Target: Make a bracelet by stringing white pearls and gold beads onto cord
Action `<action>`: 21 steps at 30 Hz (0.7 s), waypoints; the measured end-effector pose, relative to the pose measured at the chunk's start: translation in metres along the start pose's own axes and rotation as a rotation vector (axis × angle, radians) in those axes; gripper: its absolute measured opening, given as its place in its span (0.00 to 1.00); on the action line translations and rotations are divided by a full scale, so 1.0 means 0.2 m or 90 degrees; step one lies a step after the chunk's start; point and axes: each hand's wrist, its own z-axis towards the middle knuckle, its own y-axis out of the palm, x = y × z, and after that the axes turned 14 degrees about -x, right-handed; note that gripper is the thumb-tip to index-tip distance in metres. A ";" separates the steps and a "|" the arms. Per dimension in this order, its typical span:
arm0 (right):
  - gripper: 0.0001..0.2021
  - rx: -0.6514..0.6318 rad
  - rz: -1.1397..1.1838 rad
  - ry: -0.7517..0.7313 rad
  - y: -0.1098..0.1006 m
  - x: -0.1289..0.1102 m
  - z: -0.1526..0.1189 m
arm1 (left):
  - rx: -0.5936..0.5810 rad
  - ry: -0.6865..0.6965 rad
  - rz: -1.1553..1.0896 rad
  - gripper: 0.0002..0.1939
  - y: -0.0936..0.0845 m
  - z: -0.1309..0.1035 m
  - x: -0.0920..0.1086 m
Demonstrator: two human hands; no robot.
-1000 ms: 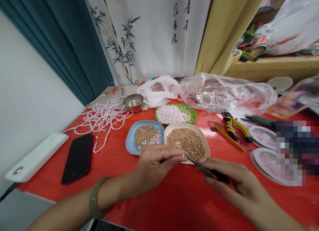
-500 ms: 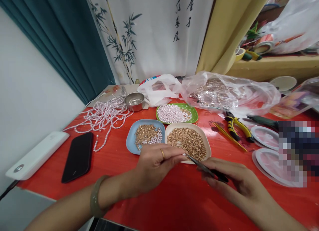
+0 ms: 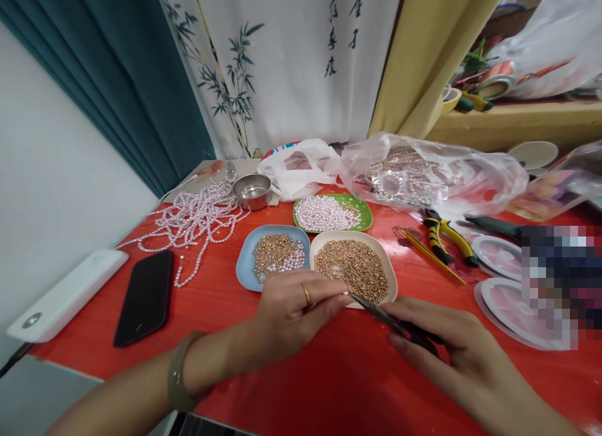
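Note:
My left hand [image 3: 288, 310], with a ring and a bangle, pinches a tiny white bead [image 3: 347, 292] between thumb and forefinger. Dark pliers [image 3: 380, 313] sit in my right hand [image 3: 442, 342], their thin tip at the bead; whether the jaws grip it is too small to tell. Just beyond the fingertips lies a cream dish [image 3: 390, 266] of small gold beads [image 3: 360, 266]. A blue dish [image 3: 245, 260], partly behind my left hand, carries gold pieces and pearl beads. Farther back, pale pearl beads [image 3: 324, 213] and a few gold ones fill a green dish [image 3: 364, 213].
Strings of pearl beads [image 3: 197, 216], a metal bowl [image 3: 253, 191], a black phone [image 3: 145, 298] and a white device [image 3: 70, 295] are at left. Yellow-black pliers [image 3: 446, 238], a yellow stick [image 3: 435, 257] and clear round spools [image 3: 510, 304] lie right. Plastic bags [image 3: 423, 172] line the back.
The pliers' handles have spread a little in my right hand. My left hand still pinches the bead in nearly the same place, and the view has shifted slightly.

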 end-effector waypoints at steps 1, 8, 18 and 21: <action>0.12 0.004 0.004 0.004 0.00 0.00 0.00 | -0.007 0.000 0.002 0.05 0.00 0.00 0.00; 0.09 0.040 0.000 0.011 0.03 -0.01 -0.01 | -0.009 0.040 0.045 0.04 -0.02 -0.01 0.01; 0.14 0.123 -0.122 -0.062 0.06 -0.02 -0.03 | -0.002 0.032 0.059 0.03 -0.01 -0.01 0.03; 0.16 0.132 -0.175 -0.086 0.06 -0.03 -0.02 | -0.005 0.025 0.033 0.03 -0.02 -0.01 0.04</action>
